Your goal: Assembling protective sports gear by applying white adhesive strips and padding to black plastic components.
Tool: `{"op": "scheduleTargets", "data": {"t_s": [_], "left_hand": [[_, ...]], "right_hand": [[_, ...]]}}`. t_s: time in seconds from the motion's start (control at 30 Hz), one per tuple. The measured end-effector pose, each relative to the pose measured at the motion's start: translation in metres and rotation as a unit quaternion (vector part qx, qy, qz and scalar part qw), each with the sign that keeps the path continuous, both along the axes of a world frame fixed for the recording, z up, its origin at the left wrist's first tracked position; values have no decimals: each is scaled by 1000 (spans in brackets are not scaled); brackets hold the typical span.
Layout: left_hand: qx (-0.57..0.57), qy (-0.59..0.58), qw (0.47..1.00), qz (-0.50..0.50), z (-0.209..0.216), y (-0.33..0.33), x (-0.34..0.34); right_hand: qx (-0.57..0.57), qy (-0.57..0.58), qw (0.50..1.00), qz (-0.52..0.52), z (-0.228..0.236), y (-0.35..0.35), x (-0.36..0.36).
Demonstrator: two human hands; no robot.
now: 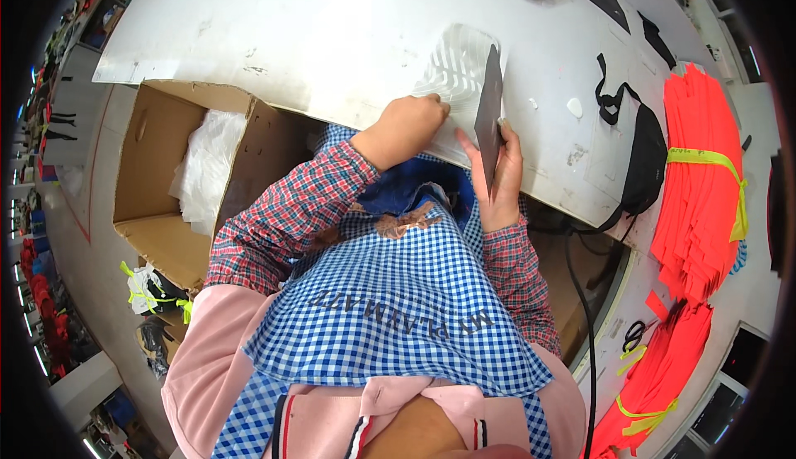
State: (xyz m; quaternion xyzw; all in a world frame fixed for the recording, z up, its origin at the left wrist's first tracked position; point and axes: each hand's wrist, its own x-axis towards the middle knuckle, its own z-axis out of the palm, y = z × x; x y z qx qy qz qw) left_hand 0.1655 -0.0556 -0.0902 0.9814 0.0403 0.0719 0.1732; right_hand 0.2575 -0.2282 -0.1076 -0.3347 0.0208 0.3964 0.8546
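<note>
My right hand [497,169] grips a thin dark grey flat panel [491,102], held on edge above the front of the white table, thumb on one side and fingers on the other. To its left, my left hand [406,130] is closed, its fingertips pinched at the near left edge of a clear plastic bag [456,65] with whitish stripes. That bag lies on the tabletop behind and beside the panel. Whether the panel touches the bag cannot be made out.
A cardboard box [178,98] with clear plastic bags [211,165] stands left of me. On the white table [315,36] a black strapped piece [643,156] lies at right. Beyond it are tied bundles of orange-red fabric [696,185] and scissors [634,335]. A black cable [584,293] hangs at right.
</note>
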Motion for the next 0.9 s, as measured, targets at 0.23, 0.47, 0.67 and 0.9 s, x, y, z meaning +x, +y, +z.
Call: {"op": "scheduleTargets", "data": {"t_s": [0.23, 0.47, 0.67, 0.9], "left_hand": [[-266, -148, 927, 219, 68, 80, -49], [-203, -381, 787, 441, 102, 201, -247], [148, -280, 698, 642, 61, 207, -379], [57, 23, 783, 618, -82, 181, -434]], "right_hand": [[7, -3, 1000, 0, -2, 0, -1], [22, 11, 1000, 12, -13, -1, 5], [-54, -46, 997, -2, -20, -4, 6], [-74, -36, 997, 9, -20, -3, 10]]}}
